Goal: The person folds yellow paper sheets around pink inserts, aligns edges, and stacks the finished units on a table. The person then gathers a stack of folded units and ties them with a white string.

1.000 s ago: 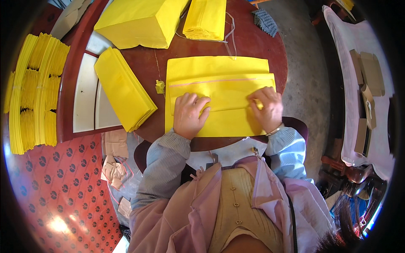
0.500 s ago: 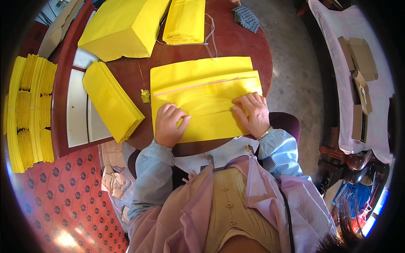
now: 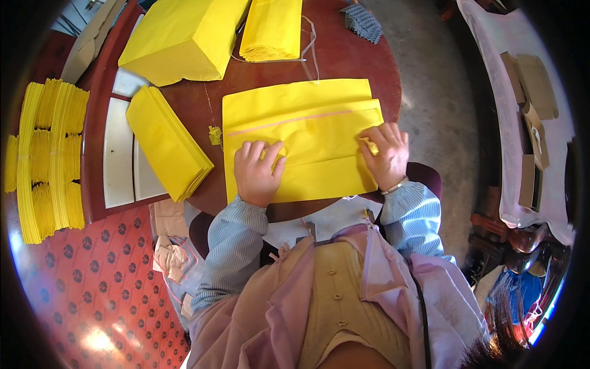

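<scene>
1. Right now both hands are down on the yellow sheet [image 3: 301,123], which lies flat at the near edge of the round table [image 3: 344,58], directly in front of the person.
2. Left hand [image 3: 258,172] rests palm-down on the sheet's lower left part, fingers bent and spread, pressing rather than gripping anything.
3. Right hand [image 3: 386,154] sits at the sheet's right edge, fingertips curled onto a folded flap there; whether it pinches the paper or just presses it cannot be told.
4. A pale crease line runs across the sheet from left to right, above both hands.
5. Left of the sheet lies a tilted stack [image 3: 167,142] of yellow paper, with a small yellow scrap [image 3: 215,135] between the 2.
6. Farther back sit a big yellow bundle [image 3: 181,37] and a smaller pile [image 3: 270,27].
7. Off the table, far left, yellow rows [image 3: 46,160] lie over the red patterned floor [image 3: 92,289].
</scene>
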Available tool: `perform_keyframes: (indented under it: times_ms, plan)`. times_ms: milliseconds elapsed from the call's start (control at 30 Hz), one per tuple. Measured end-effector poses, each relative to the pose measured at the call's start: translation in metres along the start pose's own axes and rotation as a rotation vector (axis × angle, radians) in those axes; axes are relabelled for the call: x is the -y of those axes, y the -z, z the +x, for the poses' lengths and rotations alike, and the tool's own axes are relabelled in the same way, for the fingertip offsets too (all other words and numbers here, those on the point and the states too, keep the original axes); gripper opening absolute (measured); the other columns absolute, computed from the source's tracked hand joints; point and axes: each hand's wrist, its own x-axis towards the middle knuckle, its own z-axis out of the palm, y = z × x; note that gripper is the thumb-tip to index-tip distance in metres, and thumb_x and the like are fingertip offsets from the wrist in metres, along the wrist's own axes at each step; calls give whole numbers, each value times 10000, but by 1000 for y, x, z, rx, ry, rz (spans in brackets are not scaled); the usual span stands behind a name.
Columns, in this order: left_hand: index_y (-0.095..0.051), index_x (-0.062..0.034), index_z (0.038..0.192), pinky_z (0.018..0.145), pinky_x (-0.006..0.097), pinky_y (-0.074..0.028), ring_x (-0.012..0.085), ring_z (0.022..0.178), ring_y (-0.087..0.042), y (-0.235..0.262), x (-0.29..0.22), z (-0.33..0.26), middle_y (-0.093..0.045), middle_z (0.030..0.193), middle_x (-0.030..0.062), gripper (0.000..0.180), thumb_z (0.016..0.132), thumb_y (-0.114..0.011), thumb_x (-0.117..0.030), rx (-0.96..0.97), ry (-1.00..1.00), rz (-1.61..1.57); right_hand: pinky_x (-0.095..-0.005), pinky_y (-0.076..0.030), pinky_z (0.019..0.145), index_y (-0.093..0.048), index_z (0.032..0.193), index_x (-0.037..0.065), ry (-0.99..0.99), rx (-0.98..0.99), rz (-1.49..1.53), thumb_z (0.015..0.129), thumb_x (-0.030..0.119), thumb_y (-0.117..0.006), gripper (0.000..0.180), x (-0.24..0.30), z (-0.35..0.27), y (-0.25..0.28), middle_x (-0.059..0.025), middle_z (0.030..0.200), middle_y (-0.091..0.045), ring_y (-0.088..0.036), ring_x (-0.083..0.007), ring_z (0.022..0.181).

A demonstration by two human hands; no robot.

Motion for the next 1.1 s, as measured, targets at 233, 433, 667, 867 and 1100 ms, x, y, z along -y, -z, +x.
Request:
perform_keyframes:
  times_ms: [233, 433, 667, 867, 1100]
  plan:
    - [-687, -65, 974, 837, 446, -487, 344, 949, -602, -3, 0, -7, -635, 951, 110, 175, 814, -756, -74, 24, 30, -109, -424, -455, 886, -737, 1080, 129, 234, 136, 237, 857, 113, -717, 225, 59, 12, -40, -43, 1105, -678, -621, -266, 1027]
    - [-672, -53, 939, 813, 450, -480, 358, 935, -598, 23, 17, -41, -620, 918, 123, 156, 831, -777, -95, 3, 138, -65, -419, -438, 860, -765, 1021, 118, 177, 106, 190, 888, 156, -749, 139, 38, -3, -29, -49, 1027, -701, -622, -261, 978]
    - [-702, -56, 971, 866, 451, -488, 350, 899, -605, 27, 17, -47, -623, 899, 120, 166, 852, -789, -135, -27, 163, -52, -431, -446, 878, -772, 999, 103, 122, 68, 136, 905, 151, -714, 120, 17, -10, -18, -70, 995, -702, -612, -283, 983]
    - [-775, -105, 1080, 783, 446, -474, 334, 830, -587, 19, 12, -34, -583, 811, 105, 270, 832, -801, -209, -91, 113, 119, -438, -445, 859, -732, 953, 95, -16, 35, 14, 890, 133, -737, 74, -9, -19, -7, -90, 967, -672, -610, -316, 966]
    - [-765, -143, 1088, 827, 462, -477, 290, 848, -576, 23, 10, -28, -554, 855, 61, 303, 802, -820, -226, -106, 108, 97, -445, -423, 876, -727, 951, 114, 75, -37, -16, 836, 114, -754, 118, 24, 4, -3, -66, 992, -665, -613, -293, 1013]
